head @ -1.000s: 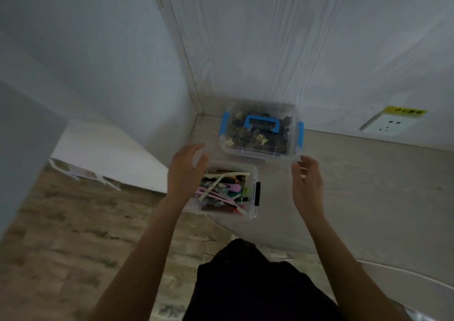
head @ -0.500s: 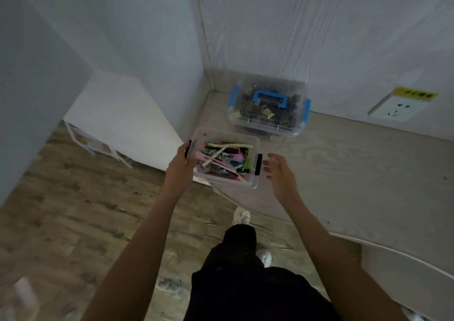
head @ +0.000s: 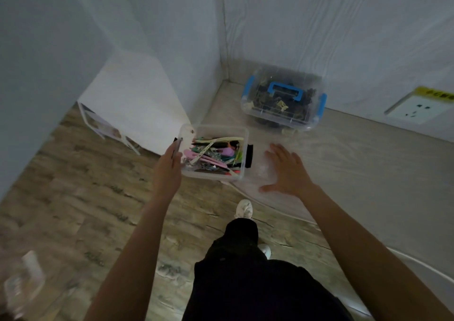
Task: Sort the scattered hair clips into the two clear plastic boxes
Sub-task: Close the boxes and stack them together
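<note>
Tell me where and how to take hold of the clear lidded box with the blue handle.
Grip the blue handle on the lid of the clear lidded box, reaching down from above. The box sits upright in the corner of the pale table, with walls close behind and to its left, so side access is tight. The handle lies flat and would probably need lifting first. The open right hand is nearer.

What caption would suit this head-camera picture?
Left hand grips an open box of colourful hair clips; right hand spread open on the table.

Pale table (head: pixel 368 173), lidded blue-latch box (head: pixel 282 97) in far corner
</note>
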Tool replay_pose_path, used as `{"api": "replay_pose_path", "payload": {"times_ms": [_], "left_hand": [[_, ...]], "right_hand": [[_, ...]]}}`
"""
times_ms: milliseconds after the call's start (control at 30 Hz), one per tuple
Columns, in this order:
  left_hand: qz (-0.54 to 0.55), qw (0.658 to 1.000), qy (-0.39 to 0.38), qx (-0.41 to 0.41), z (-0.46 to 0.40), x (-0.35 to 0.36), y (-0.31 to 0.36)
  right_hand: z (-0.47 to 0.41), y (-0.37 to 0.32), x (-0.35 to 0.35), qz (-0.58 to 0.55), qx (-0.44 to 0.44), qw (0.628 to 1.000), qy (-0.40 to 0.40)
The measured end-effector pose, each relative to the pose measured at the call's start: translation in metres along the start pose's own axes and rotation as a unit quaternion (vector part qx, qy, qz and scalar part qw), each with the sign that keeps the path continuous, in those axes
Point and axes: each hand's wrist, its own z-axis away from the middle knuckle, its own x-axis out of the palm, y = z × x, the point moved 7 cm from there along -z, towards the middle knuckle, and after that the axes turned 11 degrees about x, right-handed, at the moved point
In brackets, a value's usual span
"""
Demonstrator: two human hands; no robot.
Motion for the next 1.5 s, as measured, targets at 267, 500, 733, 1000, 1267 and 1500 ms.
{"api": "replay_pose_path", "payload": {"times_ms": [267, 500, 733, 1000, 1267, 1500], "left_hand": [[0.005, 0.999, -0.038, 0.0, -0.011, 0.035, 0.018], [0.012, 0.999, -0.04, -0.001, -0.013, 0.053, 0.019], [-0.012, 0.997, -0.081, 0.017, -0.009, 0.072, 0.037], [0.092, 0.983, -0.148, 0.066, 0.0, 0.088, 0.075], [0.114, 0.982, -0.147, -0.019, -0.019, 0.075, 0.063], [0.099, 0.98, -0.17, -0.016, -0.024, 0.083, 0.057]], "right_hand": [[0.059, 0.077, 0.008, 0.045, 0.163, 0.985, 0.037], [0.088, 0.107, 0.012, -0.128, 0.228, 0.964, 0.044], [0.13, 0.101, -0.011, -0.41, 0.178, 0.887, 0.117], [0.083, 0.028, -0.056, -0.185, 0.018, 0.974, 0.133], [0.035, 0.0, -0.057, -0.066, -0.008, 0.998, 0.011], [0.051, 0.021, -0.06, -0.321, 0.09, 0.93, 0.153]]}}
